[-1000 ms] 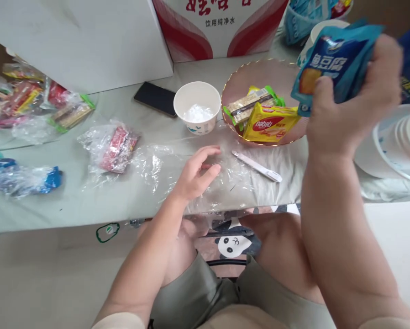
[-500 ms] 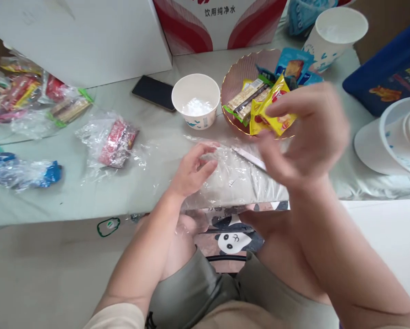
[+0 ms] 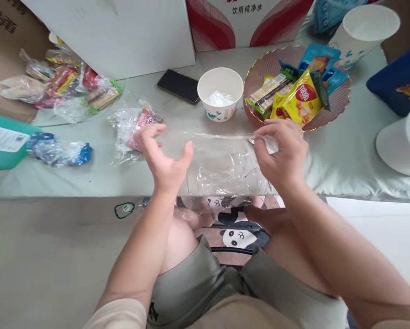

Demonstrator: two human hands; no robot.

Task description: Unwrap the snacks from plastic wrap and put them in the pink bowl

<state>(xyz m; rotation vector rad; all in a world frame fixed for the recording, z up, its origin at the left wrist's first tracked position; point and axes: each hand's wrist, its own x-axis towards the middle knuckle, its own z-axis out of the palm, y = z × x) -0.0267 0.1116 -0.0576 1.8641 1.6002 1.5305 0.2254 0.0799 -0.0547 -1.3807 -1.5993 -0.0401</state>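
Observation:
A clear plastic bag lies flat along the table's front edge, its upper edge stretched in a line. My right hand pinches that upper edge at its right end, just in front of the snack bowl. Thumb and fingers spread apart, my left hand hovers by the bag's left end with nothing visible in its grasp. Behind its fingertips sits a red snack packet in clear wrap. A slim pale object, seen earlier on the bag, is now mostly hidden by my right hand.
A white paper bowl holding crumpled clear plastic stands beside a phone. The pink glass bowl carries several snack packets. Wrapped snacks are piled at left, near a blue wrapped bundle. A white bucket stands right.
My right hand has come down from above the snack bowl and taken the bag's edge. My left hand has moved left and opened wider. The view has shifted left.

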